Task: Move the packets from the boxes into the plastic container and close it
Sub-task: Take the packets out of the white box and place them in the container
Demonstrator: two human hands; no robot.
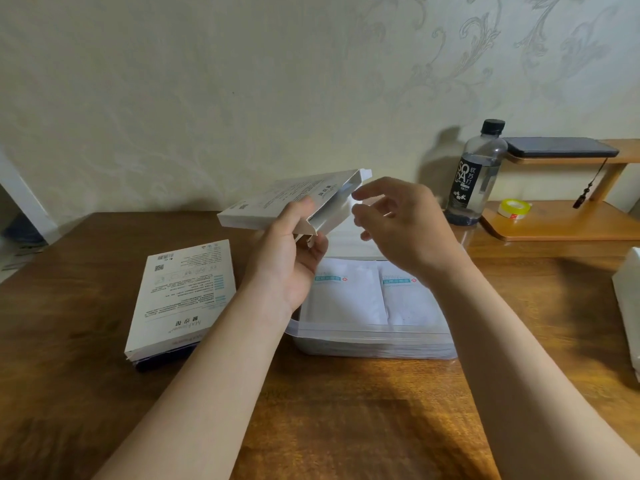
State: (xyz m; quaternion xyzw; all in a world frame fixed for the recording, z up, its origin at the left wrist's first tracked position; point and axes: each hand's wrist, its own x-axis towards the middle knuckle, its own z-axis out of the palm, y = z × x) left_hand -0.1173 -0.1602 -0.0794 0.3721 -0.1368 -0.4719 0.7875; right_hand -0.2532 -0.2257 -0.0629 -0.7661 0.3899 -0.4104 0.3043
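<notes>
bottle (474, 174) stands beyond container (374, 336), left hand (291, 265) grip clamping box (277, 202), right hand (405, 230) grip apart.

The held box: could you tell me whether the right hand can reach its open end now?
Probably yes: the right hand hovers open beside the open end of the box, with nothing between them.

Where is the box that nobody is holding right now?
In the head view the unheld box lies on the wooden table, left of the plastic container and nearer the camera than the lifted box in the left hand.
</notes>
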